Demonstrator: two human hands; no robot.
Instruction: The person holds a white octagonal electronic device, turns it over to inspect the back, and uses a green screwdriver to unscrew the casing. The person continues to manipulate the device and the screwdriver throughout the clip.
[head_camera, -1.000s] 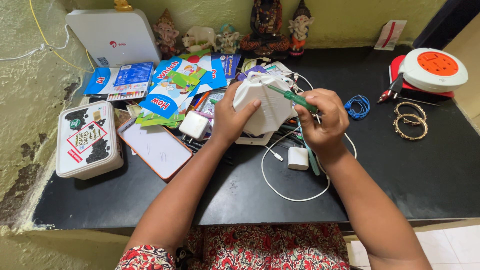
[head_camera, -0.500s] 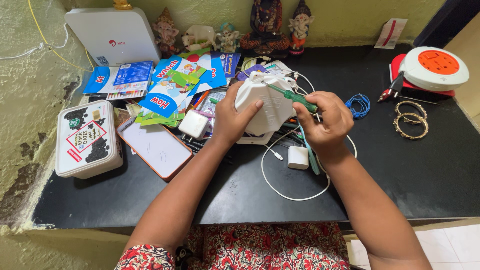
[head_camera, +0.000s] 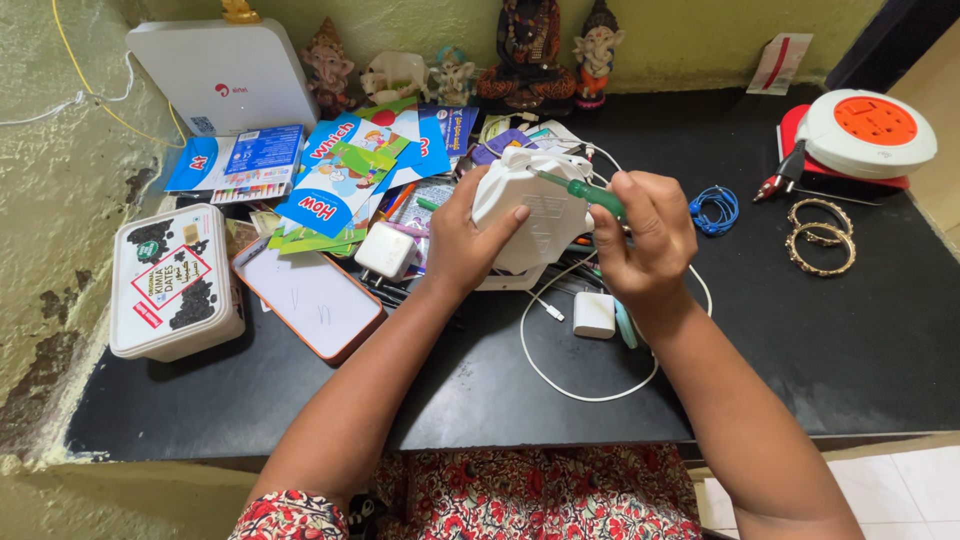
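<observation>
A white tub (head_camera: 175, 285) with a printed lid sits shut at the left edge of the black table (head_camera: 860, 330); what it holds cannot be seen. Just beside it lies a phone (head_camera: 310, 298) face down in an orange-rimmed case. Behind these, a white router (head_camera: 225, 75) leans on the wall, with booklets (head_camera: 330, 170) fanned out in front of it. A white charger (head_camera: 387, 250) lies next to the left hand (head_camera: 462, 240).

That hand is curled round the left side of a white casing (head_camera: 535, 220), thumb across its face, holding it tilted up above the table's middle. The right hand (head_camera: 645, 240) is closed on a green screwdriver (head_camera: 585, 192), whose tip rests on the casing's upper edge. Below them a white cable (head_camera: 590, 385) loops past a small adapter (head_camera: 594, 314).

Further right lie a coil of blue wire (head_camera: 712, 208), two bangles (head_camera: 822, 235), and a round white-and-orange extension reel (head_camera: 868, 132) on a red base. Small figurines (head_camera: 530, 50) line the back wall.
</observation>
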